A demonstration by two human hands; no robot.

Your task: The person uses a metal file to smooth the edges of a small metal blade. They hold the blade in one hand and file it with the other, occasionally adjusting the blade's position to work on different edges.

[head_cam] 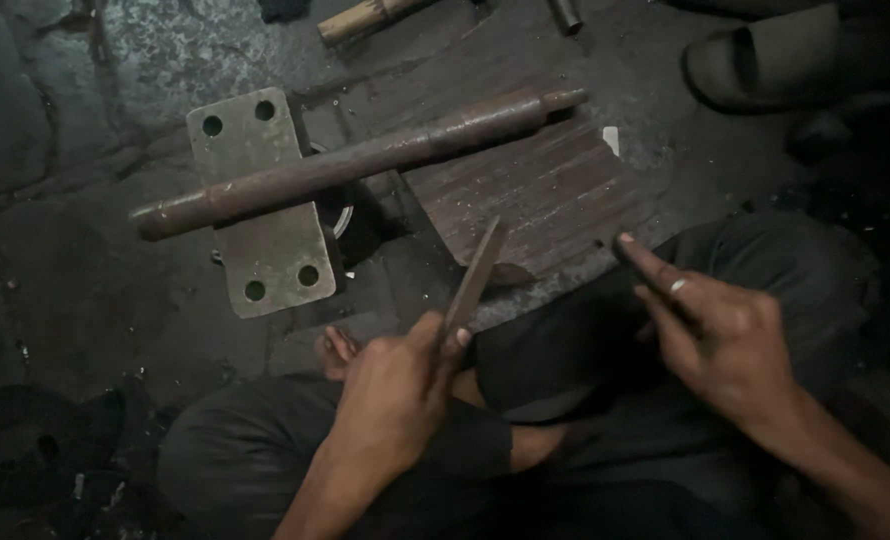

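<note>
Floor (75, 250) of dark, stained concrete carries everything here. Toward its left lies a flat rectangular metal plate (262, 200) with four holes, two near each short end. Across the plate rests a long rusty steel rod (355, 163), running from lower left up to the right, its narrower tip reaching over a ridged dark mat (550, 190). Below the plate, the left hand (395, 395) is clenched around the lower end of a flat metal file (475, 275); the thumb presses its near face and the blade rises out of the fingers (435, 335), tilted up and to the right, its tip over the mat's near edge. To the right, the right hand (720, 335) hovers above the person's dark-trousered knee, fingers loose and holding nothing, the index finger stretched toward the mat, well apart from the file. At the floor's far edge lie a bamboo-coloured stick (365, 17) and, in the far right corner, a sandal (765, 55).
</note>
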